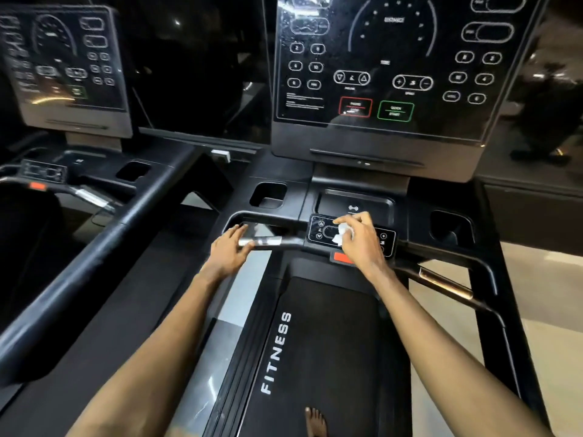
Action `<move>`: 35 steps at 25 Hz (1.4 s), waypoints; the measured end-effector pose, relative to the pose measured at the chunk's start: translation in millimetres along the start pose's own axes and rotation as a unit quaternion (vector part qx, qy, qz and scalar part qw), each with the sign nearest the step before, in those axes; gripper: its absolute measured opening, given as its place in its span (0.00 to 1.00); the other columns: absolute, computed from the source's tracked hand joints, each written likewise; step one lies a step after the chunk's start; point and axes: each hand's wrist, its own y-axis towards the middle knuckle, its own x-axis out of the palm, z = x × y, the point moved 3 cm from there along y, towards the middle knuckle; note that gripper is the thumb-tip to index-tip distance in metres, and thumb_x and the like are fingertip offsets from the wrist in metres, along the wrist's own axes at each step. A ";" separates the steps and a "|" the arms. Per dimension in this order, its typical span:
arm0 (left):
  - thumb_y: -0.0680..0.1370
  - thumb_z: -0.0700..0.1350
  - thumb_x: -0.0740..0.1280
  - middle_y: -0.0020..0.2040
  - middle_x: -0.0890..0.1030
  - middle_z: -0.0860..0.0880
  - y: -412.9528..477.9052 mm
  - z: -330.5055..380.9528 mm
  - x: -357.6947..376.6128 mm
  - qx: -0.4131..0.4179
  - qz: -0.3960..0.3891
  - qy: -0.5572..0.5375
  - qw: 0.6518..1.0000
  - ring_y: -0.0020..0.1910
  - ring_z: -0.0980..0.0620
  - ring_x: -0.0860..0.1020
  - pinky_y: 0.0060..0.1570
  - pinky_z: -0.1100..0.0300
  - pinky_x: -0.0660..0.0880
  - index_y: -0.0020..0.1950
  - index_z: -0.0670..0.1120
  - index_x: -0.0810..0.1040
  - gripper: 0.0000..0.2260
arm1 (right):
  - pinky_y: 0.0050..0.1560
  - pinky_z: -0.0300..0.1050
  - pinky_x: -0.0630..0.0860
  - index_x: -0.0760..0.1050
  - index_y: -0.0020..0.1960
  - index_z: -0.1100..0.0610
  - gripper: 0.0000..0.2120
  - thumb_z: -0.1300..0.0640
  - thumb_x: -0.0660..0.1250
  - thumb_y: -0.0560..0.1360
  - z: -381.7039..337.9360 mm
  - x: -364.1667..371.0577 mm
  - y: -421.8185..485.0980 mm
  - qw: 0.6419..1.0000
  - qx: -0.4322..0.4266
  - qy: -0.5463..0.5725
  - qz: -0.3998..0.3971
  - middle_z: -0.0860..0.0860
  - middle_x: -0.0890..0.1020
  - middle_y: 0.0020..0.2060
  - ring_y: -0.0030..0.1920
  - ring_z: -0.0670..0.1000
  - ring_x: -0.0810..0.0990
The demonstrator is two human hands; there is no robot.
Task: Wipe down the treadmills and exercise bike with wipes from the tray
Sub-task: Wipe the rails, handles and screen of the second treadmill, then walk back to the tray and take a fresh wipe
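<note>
A second treadmill [69, 70] stands just to the left, its console blurred, and a long black side rail [94, 257] runs between the two machines. On the near treadmill [331, 342] the big console [378, 67] rises straight ahead, speckled with droplets at its upper left. Below it sits a shallow tray [353, 201], with a cup holder [268, 195] on its left and another further right. A red tab [342, 257] shows just under the small control panel [318, 230]. The belt is black, the word FITNESS runs along its left strip, and a bare foot [315, 421] stands on it at the bottom edge. The room is dim, with dark glass behind the consoles and pale floor [536, 310] off to the right. The crumpled white wipe [342, 233] lies on the control panel, bunched under the right hand [362, 239], whose fingers [347, 220] curl over it and pinch it. The left hand [228, 250] rests with straight fingers on the silver grip [265, 241] of the handlebar, just left of the panel, holding nothing.
</note>
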 end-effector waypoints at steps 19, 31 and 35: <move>0.80 0.55 0.68 0.76 0.69 0.43 -221.2 -157.1 -262.6 -0.270 0.151 0.086 0.947 0.74 0.43 0.68 0.72 0.46 0.66 0.78 0.47 0.67 0.29 | 0.69 0.45 0.69 0.71 0.72 0.61 0.33 0.47 0.75 0.73 -287.9 161.1 59.8 0.923 -0.246 -0.021 -0.295 0.56 0.75 0.69 0.69 0.53 0.74; 0.78 0.57 0.68 0.75 0.71 0.45 -526.0 -136.3 -296.2 -0.521 0.284 0.080 0.801 0.73 0.44 0.69 0.73 0.44 0.65 0.77 0.46 0.67 0.30 | 0.69 0.48 0.72 0.75 0.70 0.59 0.31 0.48 0.77 0.71 -467.3 253.5 -96.4 0.779 -0.432 0.051 -0.451 0.58 0.81 0.63 0.66 0.53 0.78; 0.78 0.56 0.70 0.74 0.72 0.43 -622.1 -98.8 -296.8 -0.594 0.310 0.099 0.736 0.74 0.44 0.68 0.72 0.44 0.65 0.76 0.48 0.68 0.30 | 0.69 0.49 0.73 0.75 0.69 0.60 0.30 0.50 0.77 0.71 -513.8 260.6 -181.7 0.720 -0.482 0.078 -0.493 0.58 0.80 0.64 0.67 0.52 0.77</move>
